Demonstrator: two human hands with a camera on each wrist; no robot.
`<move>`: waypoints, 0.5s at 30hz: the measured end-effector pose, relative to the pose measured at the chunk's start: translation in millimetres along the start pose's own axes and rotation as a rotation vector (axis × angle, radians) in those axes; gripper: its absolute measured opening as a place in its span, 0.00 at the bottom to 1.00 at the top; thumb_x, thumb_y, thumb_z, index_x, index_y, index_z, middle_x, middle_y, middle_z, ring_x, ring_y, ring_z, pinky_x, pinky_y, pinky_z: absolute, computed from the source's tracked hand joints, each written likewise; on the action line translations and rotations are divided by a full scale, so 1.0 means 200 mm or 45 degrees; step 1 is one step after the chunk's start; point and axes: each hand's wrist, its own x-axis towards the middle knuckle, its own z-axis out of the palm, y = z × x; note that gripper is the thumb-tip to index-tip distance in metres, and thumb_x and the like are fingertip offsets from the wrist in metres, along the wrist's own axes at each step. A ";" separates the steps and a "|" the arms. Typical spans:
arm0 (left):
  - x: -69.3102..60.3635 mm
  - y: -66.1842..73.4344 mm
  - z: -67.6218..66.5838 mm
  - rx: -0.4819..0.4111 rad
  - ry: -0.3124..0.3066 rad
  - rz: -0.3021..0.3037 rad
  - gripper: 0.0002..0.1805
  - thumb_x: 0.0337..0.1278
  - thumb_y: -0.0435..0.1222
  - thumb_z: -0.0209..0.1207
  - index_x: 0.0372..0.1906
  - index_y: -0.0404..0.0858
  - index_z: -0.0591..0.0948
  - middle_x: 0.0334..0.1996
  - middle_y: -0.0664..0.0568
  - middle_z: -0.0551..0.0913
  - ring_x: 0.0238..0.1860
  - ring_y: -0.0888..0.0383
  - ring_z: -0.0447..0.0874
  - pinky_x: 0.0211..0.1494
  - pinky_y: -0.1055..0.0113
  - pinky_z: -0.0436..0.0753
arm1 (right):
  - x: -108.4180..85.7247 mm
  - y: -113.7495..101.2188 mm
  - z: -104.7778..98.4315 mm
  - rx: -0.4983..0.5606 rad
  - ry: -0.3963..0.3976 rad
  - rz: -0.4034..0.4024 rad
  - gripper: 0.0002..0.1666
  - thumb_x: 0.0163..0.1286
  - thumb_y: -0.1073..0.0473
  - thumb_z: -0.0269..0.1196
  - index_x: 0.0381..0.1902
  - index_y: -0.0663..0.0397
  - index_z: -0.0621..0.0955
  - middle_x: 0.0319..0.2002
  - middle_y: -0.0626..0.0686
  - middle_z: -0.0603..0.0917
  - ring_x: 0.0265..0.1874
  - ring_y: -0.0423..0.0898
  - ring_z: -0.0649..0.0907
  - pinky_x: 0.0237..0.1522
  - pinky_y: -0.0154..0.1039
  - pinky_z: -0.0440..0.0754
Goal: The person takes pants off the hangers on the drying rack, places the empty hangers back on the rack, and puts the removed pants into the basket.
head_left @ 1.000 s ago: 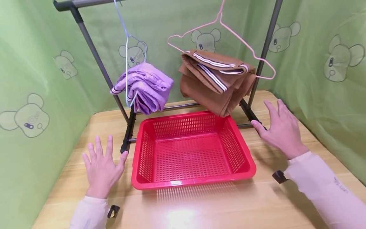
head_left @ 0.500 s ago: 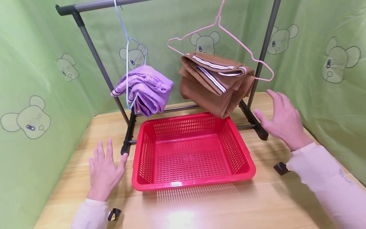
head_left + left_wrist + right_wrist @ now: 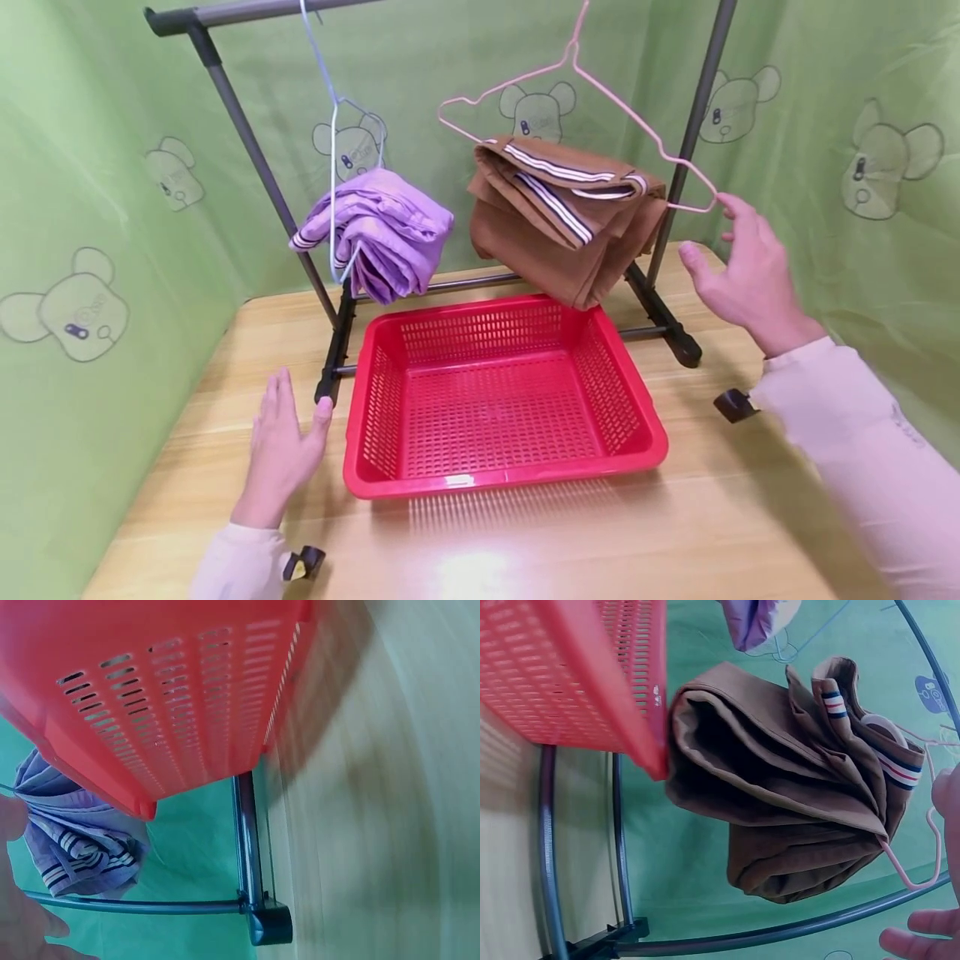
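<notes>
In the head view, a brown garment (image 3: 540, 242) with striped trim hangs folded over a pink hanger (image 3: 663, 154). My right hand (image 3: 750, 275) is at the hanger's right end, index finger stretched out and thumb apart. Whether the fingertip touches the wire cannot be told; the right wrist view shows nothing gripped. To the left, a purple garment (image 3: 408, 221) is folded over a light blue hanger (image 3: 333, 167). My left hand (image 3: 279, 454), fingers straight and holding nothing, is beside a red perforated basket (image 3: 506, 479). No items show inside the basket.
A dark metal rack (image 3: 251, 142) stands on the wooden table (image 3: 585, 550), its black feet (image 3: 678, 343) flanking the basket. Green patterned cloth (image 3: 75, 192) encloses the back and sides.
My right hand has risen and moved forward to the end of the pink hanger. The left hand has turned more edge-on, its fingers closer together. Garments and basket stay in place.
</notes>
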 end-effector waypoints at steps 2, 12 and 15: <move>0.01 0.00 0.00 -0.043 -0.027 0.002 0.45 0.73 0.56 0.40 0.75 0.31 0.35 0.74 0.34 0.33 0.73 0.34 0.33 0.70 0.35 0.38 | 0.02 0.00 -0.01 0.021 0.029 0.004 0.42 0.69 0.48 0.56 0.74 0.55 0.54 0.65 0.70 0.65 0.55 0.72 0.71 0.54 0.72 0.64; 0.01 0.04 0.02 -0.273 -0.172 -0.073 0.43 0.73 0.59 0.34 0.76 0.40 0.32 0.76 0.42 0.33 0.74 0.37 0.36 0.72 0.42 0.43 | 0.17 -0.03 -0.03 0.156 0.078 0.143 0.34 0.75 0.45 0.49 0.74 0.46 0.57 0.66 0.61 0.69 0.55 0.59 0.73 0.55 0.52 0.72; 0.00 0.04 0.03 -0.333 -0.212 -0.102 0.42 0.72 0.60 0.33 0.76 0.43 0.31 0.76 0.43 0.34 0.73 0.35 0.38 0.72 0.40 0.44 | 0.21 -0.04 -0.02 0.220 0.051 0.173 0.33 0.75 0.44 0.48 0.73 0.44 0.57 0.66 0.59 0.70 0.57 0.55 0.72 0.57 0.48 0.72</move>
